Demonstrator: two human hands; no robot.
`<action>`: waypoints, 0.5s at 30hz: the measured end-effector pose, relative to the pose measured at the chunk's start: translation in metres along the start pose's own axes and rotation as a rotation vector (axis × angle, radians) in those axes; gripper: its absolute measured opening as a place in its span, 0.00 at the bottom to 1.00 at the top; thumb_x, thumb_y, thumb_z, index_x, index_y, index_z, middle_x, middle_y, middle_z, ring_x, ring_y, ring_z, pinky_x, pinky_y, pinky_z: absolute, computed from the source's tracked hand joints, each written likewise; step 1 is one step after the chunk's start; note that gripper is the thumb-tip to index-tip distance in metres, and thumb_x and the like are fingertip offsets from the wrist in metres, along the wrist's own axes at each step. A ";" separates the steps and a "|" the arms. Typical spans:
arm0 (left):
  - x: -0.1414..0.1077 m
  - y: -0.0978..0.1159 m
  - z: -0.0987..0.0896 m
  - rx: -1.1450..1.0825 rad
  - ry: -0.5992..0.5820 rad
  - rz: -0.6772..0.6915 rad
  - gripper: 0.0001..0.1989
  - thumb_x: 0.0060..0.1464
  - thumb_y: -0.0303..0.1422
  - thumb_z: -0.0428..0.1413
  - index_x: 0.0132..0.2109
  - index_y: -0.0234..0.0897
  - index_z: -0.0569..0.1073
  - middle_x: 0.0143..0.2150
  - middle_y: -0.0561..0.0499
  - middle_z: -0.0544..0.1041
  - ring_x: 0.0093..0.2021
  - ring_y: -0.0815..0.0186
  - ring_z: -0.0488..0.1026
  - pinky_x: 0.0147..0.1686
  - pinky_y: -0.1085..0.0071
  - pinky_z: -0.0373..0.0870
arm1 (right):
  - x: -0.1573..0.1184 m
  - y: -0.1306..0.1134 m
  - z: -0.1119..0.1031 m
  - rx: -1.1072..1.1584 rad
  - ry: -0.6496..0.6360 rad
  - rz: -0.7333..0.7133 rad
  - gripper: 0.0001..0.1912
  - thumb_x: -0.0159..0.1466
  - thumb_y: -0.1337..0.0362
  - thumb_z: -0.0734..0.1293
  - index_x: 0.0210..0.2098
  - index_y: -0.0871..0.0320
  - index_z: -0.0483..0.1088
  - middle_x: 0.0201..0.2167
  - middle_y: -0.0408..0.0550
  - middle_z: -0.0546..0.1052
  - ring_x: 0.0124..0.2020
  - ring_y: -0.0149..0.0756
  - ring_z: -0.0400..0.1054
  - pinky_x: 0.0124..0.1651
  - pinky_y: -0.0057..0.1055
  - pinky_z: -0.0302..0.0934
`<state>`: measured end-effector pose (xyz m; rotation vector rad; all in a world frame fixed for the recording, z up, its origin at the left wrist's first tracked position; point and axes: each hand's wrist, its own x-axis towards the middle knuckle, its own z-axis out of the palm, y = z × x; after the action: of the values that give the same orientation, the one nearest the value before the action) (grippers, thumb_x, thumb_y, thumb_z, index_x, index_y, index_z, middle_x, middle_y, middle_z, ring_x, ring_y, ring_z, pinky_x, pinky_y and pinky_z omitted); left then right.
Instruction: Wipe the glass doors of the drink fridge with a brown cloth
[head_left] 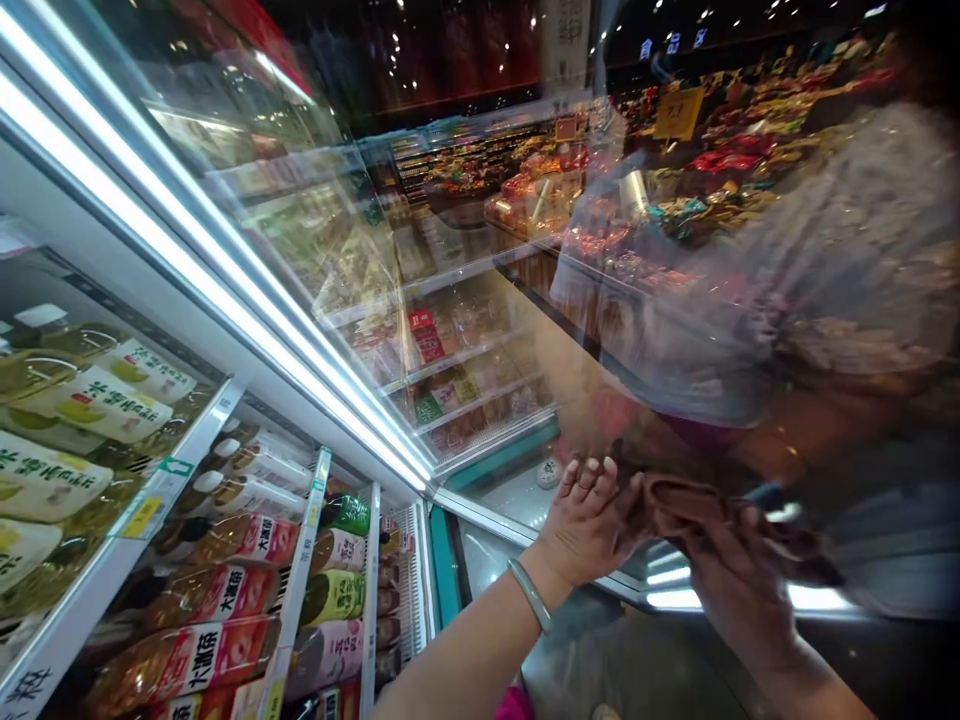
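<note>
My left hand (585,525), with a pale bangle (529,596) on its wrist, is at the lower middle, its fingers spread against or close to the glass door (480,400). A brown cloth (686,503) lies just to its right. My right hand (742,580) has its fingers around the cloth, at the glass. Reflections in the glass blur the edges of both the cloth and the fingers.
On the left, lit refrigerated shelves (296,580) hold several rows of bottled drinks (217,650). Bright light strips (225,270) run along the cabinet frame. The glass shows reflected shelves, goods displays and a person in pale clothing (675,340).
</note>
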<state>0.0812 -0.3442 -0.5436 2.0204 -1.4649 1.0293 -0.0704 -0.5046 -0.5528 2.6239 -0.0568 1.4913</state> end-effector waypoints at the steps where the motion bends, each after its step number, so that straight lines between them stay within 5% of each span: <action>1: -0.001 0.000 0.001 -0.003 -0.002 0.006 0.40 0.60 0.44 0.59 0.75 0.36 0.64 0.79 0.41 0.60 0.84 0.53 0.35 0.81 0.52 0.39 | 0.008 -0.002 0.003 -0.032 0.046 -0.006 0.30 0.64 0.71 0.73 0.65 0.49 0.75 0.62 0.48 0.79 0.75 0.56 0.60 0.78 0.54 0.54; 5: -0.012 -0.015 0.006 0.001 0.005 -0.019 0.34 0.61 0.42 0.58 0.71 0.34 0.69 0.76 0.41 0.66 0.84 0.55 0.38 0.81 0.48 0.38 | 0.022 -0.026 0.032 0.016 0.096 0.009 0.20 0.63 0.71 0.74 0.54 0.51 0.81 0.56 0.48 0.82 0.78 0.55 0.52 0.80 0.54 0.49; 10: -0.032 -0.040 0.004 -0.012 -0.011 -0.022 0.34 0.63 0.44 0.56 0.72 0.37 0.68 0.74 0.43 0.70 0.83 0.58 0.40 0.82 0.51 0.36 | -0.018 -0.032 0.043 0.167 -0.103 -0.071 0.22 0.64 0.78 0.67 0.53 0.52 0.81 0.56 0.45 0.83 0.78 0.39 0.54 0.81 0.36 0.48; 15: -0.039 -0.050 -0.001 -0.081 -0.019 0.011 0.37 0.64 0.45 0.54 0.75 0.37 0.64 0.76 0.44 0.67 0.83 0.59 0.41 0.81 0.54 0.40 | 0.012 -0.047 0.041 0.023 0.001 0.020 0.31 0.60 0.73 0.76 0.62 0.51 0.76 0.65 0.49 0.76 0.78 0.56 0.53 0.81 0.52 0.49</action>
<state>0.1217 -0.3028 -0.5698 1.9727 -1.5039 0.9427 -0.0253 -0.4626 -0.5673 2.6484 -0.0662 1.5080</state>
